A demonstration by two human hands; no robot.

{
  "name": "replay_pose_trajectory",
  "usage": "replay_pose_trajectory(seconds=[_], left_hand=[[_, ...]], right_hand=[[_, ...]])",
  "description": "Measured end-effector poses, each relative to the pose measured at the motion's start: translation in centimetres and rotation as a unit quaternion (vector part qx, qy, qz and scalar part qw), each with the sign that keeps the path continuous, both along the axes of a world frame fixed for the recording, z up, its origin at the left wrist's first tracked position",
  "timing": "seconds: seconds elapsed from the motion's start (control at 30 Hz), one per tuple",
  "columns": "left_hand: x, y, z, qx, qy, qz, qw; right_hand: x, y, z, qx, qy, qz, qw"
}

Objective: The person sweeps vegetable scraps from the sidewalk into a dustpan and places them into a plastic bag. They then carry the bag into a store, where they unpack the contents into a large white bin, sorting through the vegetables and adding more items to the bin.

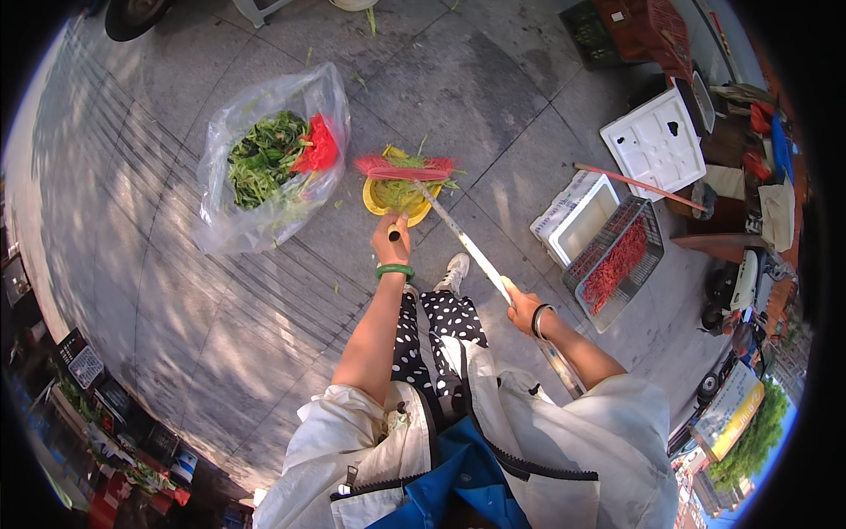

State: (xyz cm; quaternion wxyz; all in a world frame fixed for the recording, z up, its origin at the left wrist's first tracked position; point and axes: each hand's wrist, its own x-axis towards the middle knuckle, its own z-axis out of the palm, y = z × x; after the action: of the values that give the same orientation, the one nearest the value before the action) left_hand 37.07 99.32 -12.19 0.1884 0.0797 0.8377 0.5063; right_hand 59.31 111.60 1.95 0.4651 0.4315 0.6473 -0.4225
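My left hand (391, 250) grips the upright handle (394, 232) of a yellow dustpan (422, 215), its round end pointing up at me. Green leaf and stem scraps (393, 194) lie in the pan. The pale broom handle (472, 248) runs through my right hand (524, 309) and back beneath that forearm. Across the dustpan's far side rests the pinkish-red broom head (410, 172), with scraps around its bristles. To the left, a clear plastic bag (215, 165) stands open, holding leafy green trimmings (264, 159) and a red plastic bag (319, 145).
On the right are a white foam box (552, 215), a dark crate (575, 271) of red chillies (615, 268), a foam lid (651, 142) and a reddish pole (641, 185). Stacked crates (595, 40) stand farther off. A tyre (132, 18) is at upper left; loose scraps dot the pavement (496, 86).
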Motion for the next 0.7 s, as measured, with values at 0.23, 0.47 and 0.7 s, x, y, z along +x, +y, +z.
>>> replay_pose_trajectory(seconds=[0.23, 0.47, 0.7], left_hand=[[-2.7, -11.3, -0.2, -0.024, -0.023, -0.101, 0.994], [-6.5, -12.4, 0.2, -0.110, 0.018, -0.234, 0.966], [-6.2, -11.7, 0.1, -0.106, 0.001, -0.199, 0.974]], right_hand=[[5.1, -1.8, 7.9, -0.045, -0.020, -0.319, 0.946], [4.5, -2.6, -2.7, -0.094, 0.004, -0.544, 0.834], [3.1, -11.0, -5.2, -0.169, 0.182, -0.398, 0.883]])
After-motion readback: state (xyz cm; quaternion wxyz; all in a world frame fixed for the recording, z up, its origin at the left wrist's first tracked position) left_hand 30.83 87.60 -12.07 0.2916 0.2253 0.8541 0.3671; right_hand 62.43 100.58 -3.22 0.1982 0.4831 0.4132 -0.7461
